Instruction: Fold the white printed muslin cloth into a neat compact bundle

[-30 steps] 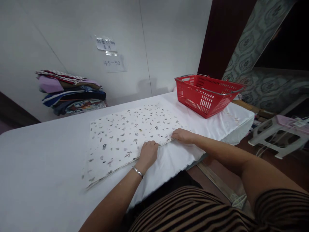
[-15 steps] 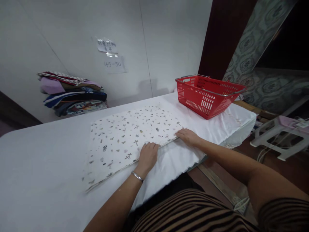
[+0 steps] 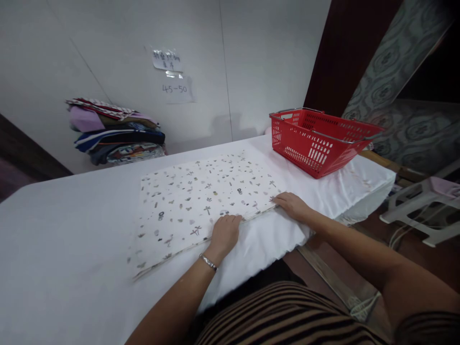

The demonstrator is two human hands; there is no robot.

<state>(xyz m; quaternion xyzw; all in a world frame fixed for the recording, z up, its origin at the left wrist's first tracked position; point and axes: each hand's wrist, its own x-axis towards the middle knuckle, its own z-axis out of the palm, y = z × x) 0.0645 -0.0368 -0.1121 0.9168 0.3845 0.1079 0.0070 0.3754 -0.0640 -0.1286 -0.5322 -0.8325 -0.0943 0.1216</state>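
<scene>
On the white table [image 3: 64, 249], a folded cloth with small printed figures [image 3: 194, 201] is lying flat, a little right of the middle, and its long near edge is running slantwise from near left to far right. Both hands of the person are resting on this near edge. The left hand [image 3: 224, 233] is lying on the middle part of the edge with the fingers bent down and close together, pressing on the cloth; whether the fingertips are gripping the layers, I cannot tell. A thin silver bracelet [image 3: 208, 262] is sitting on the left wrist. The right hand [image 3: 293, 205] is lying at the right near corner of the cloth, the fingers stretched out flat and near together, touching the corner, and nothing is closed inside it.

Farther to the right, a red plastic basket [image 3: 316, 141] with metal handles is standing on the table, well apart from the cloth. At the far left, a pile of folded coloured clothes [image 3: 115, 136] is leaning against the white wall [image 3: 251, 62]. Two paper notes [image 3: 172, 76] are sticking on this wall above the table. Beyond the right end of the table, a white stool [image 3: 420, 206] is showing on the floor.
</scene>
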